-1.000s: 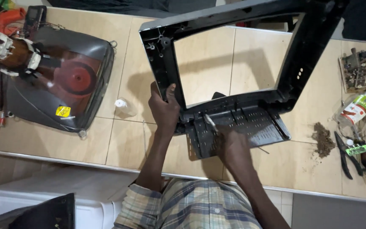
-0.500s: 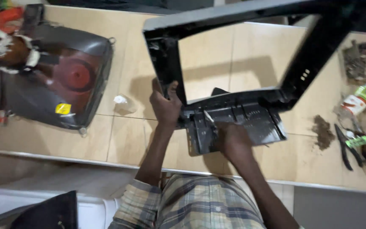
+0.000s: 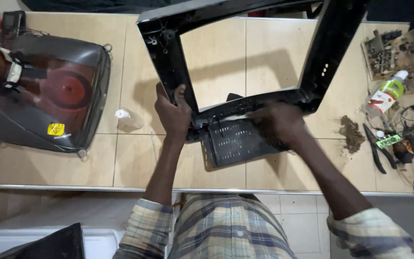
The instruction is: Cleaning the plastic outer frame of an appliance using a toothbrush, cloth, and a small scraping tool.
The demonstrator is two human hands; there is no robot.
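Head view, left to right. Grey glass picture tube with red-brown funnel (image 3: pixel 44 91) lies face down on the tiled beige worktop (image 3: pixel 120 163). Left hand (image 3: pixel 172 112) has its fingers clenched round the left bar of the black plastic television front frame (image 3: pixel 168 62), holding it tilted up. Right hand (image 3: pixel 278 122) is motion-blurred over the frame's slotted base grille; its grip cannot be told. Step judged: cleaning or freeing the base. Pliers (image 3: pixel 373 148) and a white-capped green plastic bottle (image 3: pixel 386 91) lie at right.
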